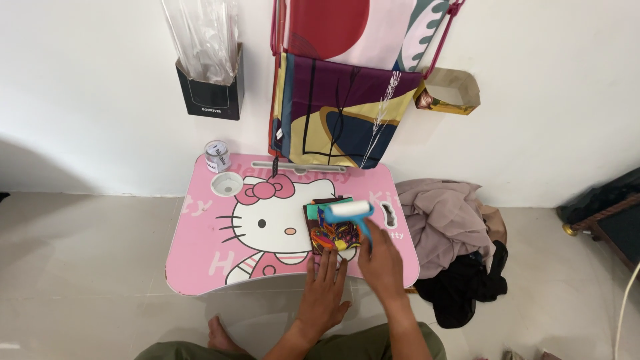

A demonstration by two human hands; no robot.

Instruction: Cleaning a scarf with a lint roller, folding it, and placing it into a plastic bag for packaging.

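We're seated on the floor at a low pink surface (pixel 200 260) printed with a cartoon cat. Our right hand (pixel 381 261) is wrapped shut around the blue handle of a lint roller (pixel 349 212); the white roll sits across the top edge of a small stack of colourful cloth pieces (pixel 331 232), handle angled back toward us, so the roll lies flat across the cloth's width. Our left hand (pixel 325 288) lies palm down, fingers spread and extended, at the near edge of the surface just below the stack, fingertips at or near the cloth's lower edge; likely pinning it so it doesn't slide under the roller, though contact is hard to confirm.

The stack sits right of centre, partly over the cat print.

Around it: a small tin (pixel 217 156) at the back left corner, next to a round cup recess (pixel 227 183). Patterned fabrics (pixel 333 113) hang on the wall behind. A heap of beige and black clothes (pixel 453 247) lies on the floor to the right.
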